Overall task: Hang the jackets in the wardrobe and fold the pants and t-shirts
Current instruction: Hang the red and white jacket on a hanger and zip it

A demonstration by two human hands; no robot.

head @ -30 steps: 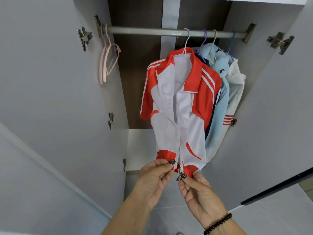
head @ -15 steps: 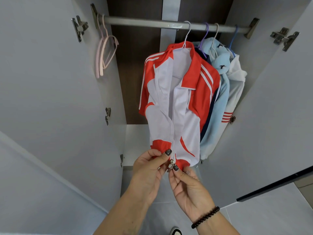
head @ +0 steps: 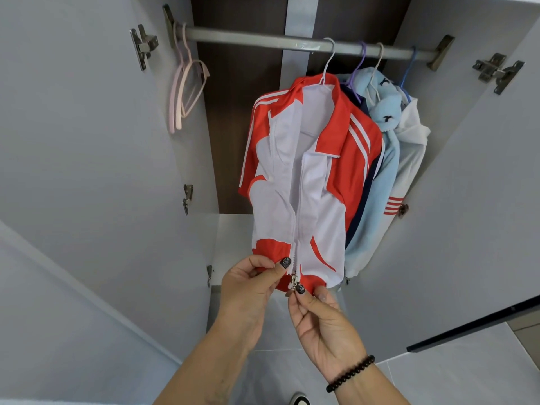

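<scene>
A red and white jacket (head: 318, 176) hangs on a white hanger from the wardrobe rail (head: 263, 42), its front open at the top. My left hand (head: 251, 287) pinches the jacket's bottom hem on the left of the zip. My right hand (head: 324, 323) pinches the zip pull (head: 293, 280) at the bottom of the jacket. Behind it hang a light blue jacket (head: 380, 182) and a white jacket (head: 412, 147) with red stripes, and a dark one is mostly hidden between them.
Two empty pink hangers (head: 184, 92) hang at the rail's left end. Both wardrobe doors stand open, left (head: 87, 171) and right (head: 467, 200). A white shelf (head: 230, 244) lies below the jackets. Tiled floor and a shoe tip (head: 298, 400) show at the bottom.
My view has shifted a little. Both hands stay at the jacket's bottom hem with the zip pull between them; the zip is still at the bottom.
</scene>
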